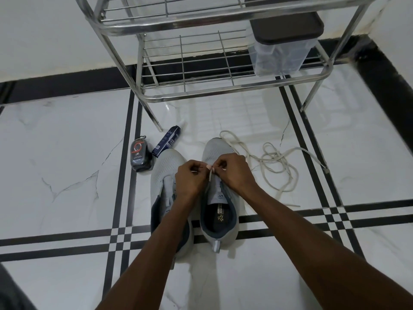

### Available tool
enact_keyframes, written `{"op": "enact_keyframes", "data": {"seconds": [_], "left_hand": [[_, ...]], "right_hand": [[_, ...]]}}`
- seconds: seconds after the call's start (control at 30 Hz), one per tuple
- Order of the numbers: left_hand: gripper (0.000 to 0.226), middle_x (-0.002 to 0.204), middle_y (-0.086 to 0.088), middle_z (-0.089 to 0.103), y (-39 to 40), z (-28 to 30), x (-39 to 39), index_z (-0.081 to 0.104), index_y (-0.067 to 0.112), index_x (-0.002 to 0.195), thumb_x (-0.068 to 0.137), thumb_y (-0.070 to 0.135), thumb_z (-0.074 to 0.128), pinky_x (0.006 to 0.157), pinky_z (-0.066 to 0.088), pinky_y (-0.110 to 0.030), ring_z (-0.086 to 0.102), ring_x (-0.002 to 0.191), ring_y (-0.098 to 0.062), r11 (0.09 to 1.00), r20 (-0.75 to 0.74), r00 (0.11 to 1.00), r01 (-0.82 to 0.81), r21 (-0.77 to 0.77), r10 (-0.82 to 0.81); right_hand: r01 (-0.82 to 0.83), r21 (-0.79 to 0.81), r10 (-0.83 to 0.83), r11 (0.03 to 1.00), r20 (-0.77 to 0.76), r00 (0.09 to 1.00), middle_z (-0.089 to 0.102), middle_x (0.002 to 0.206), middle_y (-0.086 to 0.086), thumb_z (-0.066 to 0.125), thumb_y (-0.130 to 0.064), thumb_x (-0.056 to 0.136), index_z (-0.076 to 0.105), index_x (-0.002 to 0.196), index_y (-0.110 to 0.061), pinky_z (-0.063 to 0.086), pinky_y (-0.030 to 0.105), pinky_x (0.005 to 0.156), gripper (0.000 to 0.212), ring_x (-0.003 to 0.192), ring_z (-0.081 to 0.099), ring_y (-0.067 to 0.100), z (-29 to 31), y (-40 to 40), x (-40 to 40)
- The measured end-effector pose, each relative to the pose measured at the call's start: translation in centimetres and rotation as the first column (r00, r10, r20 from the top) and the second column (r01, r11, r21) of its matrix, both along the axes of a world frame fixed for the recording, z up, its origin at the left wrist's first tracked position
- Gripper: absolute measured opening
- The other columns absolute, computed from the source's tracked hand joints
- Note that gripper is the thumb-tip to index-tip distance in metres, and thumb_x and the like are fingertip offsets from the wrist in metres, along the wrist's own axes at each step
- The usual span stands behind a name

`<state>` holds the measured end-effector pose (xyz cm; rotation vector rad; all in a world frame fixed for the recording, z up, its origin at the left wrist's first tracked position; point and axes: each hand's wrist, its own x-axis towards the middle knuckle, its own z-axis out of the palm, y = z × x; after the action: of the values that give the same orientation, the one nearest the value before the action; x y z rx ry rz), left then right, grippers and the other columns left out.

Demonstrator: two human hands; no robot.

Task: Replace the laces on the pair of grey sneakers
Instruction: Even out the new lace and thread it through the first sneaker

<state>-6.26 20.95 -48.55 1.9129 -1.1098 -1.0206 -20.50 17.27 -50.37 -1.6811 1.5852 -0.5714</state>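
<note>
Right grey sneaker (220, 204) sits on the floor beside its partner (164, 182), left hand (190, 177) and right hand (234, 172) pinched together on a pale lace end (210, 175), loose lace (274, 162) coiled alongside, metal rack (201, 63) beyond.

Floor (67, 153): glossy white marble-look tiles with grey veining, crossed by paired black inlay stripes that meet in small checker patterns. A black skirting band (67, 83) runs along the base of the white wall.

Steel rack (201, 90): chrome tube frame with wire-grid shelves, standing on the floor against the wall. Its lower shelf carries a clear plastic container (281, 57) with a dark lid, at the right end; contents not legible.

On the floor left of centre: a dark blue tube (166, 141), lying on its side, tilted. Just beside it, a black shoe-shine sponge pack (140, 155) bearing a red ring mark; small print unreadable.
</note>
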Motion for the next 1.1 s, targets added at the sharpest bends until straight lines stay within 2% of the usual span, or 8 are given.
{"op": "enact_keyframes", "data": {"seconds": [0.13,0.23,0.4,0.47,0.6,0.7,0.93,1.1], "left_hand": [[0.009,0.086,0.000,0.072,-0.6,0.3,-0.7,0.074,0.009,0.092,0.094,0.017,0.070,0.062,0.043,-0.007,0.063,0.076,-0.007,1.000,0.062,0.998,-0.005,-0.007,0.005],[0.006,0.085,0.002,0.066,-0.8,1.2,0.1,0.067,0.013,0.095,0.098,0.012,0.062,0.062,0.042,-0.017,0.057,0.072,-0.003,0.998,0.091,0.995,-0.036,-0.052,0.041],[0.012,0.097,-0.003,0.065,-3.1,4.2,6.4,0.056,0.016,0.098,0.096,0.008,0.048,0.088,0.052,-0.029,0.063,0.092,-0.021,0.807,-0.002,0.843,-0.516,-0.288,0.538],[0.007,0.104,-0.009,0.066,-2.9,4.3,8.3,0.057,0.015,0.096,0.092,0.011,0.053,0.089,0.043,-0.028,0.061,0.102,-0.030,0.785,0.135,0.797,-0.524,-0.329,0.589],[0.030,0.118,-0.005,0.061,-1.3,3.5,5.5,0.064,0.016,0.114,0.085,0.011,0.069,0.093,0.025,-0.024,0.047,0.116,-0.028,0.944,0.494,0.849,-0.017,-0.329,0.187],[0.022,0.115,-0.003,0.064,-1.8,1.4,2.8,0.075,0.021,0.105,0.083,0.022,0.079,0.092,0.030,-0.028,0.046,0.114,-0.029,0.910,0.565,0.788,0.387,-0.149,-0.243],[0.022,0.093,-0.005,0.071,-2.5,0.4,5.7,0.071,0.016,0.083,0.079,-0.003,0.062,0.085,0.049,-0.044,0.058,0.097,-0.034,0.942,0.585,0.767,0.337,-0.017,-0.264],[0.012,0.098,0.001,0.071,-3.4,2.1,4.8,0.071,0.020,0.100,0.089,0.021,0.075,0.091,0.047,-0.043,0.061,0.100,-0.026,0.883,0.557,0.738,0.469,-0.018,-0.380]], "right_hand": [[-0.016,0.051,0.014,0.999,0.037,0.999,0.074,0.080,-0.002,0.079,-0.021,0.083,0.073,0.085,-0.013,0.058,0.033,0.073,0.010,0.075,0.068,0.009,0.3,-0.5,-0.8],[-0.068,0.081,0.066,0.994,0.025,0.998,0.074,0.084,-0.001,0.077,-0.021,0.085,0.075,0.088,-0.012,0.055,0.029,0.074,0.010,0.077,0.067,0.009,0.8,-0.5,-0.7],[-0.125,0.109,0.132,0.986,-0.053,0.990,0.073,0.084,-0.007,0.076,-0.028,0.085,0.072,0.079,-0.026,0.057,0.036,0.077,0.008,0.082,0.067,0.012,1.2,-1.4,-1.3],[-0.139,0.120,0.148,0.983,-0.067,0.987,0.072,0.086,-0.007,0.075,-0.028,0.086,0.071,0.079,-0.027,0.057,0.038,0.080,0.008,0.085,0.067,0.013,1.3,-1.6,-1.2],[-0.189,0.136,0.202,0.973,-0.095,0.975,0.071,0.093,-0.006,0.071,-0.025,0.090,0.073,0.088,-0.022,0.055,0.039,0.085,0.004,0.093,0.066,0.016,1.9,-1.8,-0.4],[-0.199,0.141,0.218,0.970,-0.129,0.967,0.073,0.098,-0.004,0.071,-0.028,0.090,0.071,0.085,-0.027,0.056,0.041,0.084,0.005,0.093,0.066,0.018,2.2,-2.1,0.0],[-0.185,0.159,0.205,0.970,-0.124,0.971,0.073,0.094,-0.008,0.071,-0.031,0.087,0.069,0.078,-0.034,0.055,0.044,0.088,0.010,0.094,0.067,0.016,1.4,-1.7,-1.0],[-0.186,0.160,0.201,0.970,-0.083,0.976,0.072,0.088,-0.011,0.072,-0.034,0.083,0.068,0.073,-0.037,0.056,0.045,0.088,0.012,0.090,0.068,0.013,1.7,-1.8,-0.6]]}}
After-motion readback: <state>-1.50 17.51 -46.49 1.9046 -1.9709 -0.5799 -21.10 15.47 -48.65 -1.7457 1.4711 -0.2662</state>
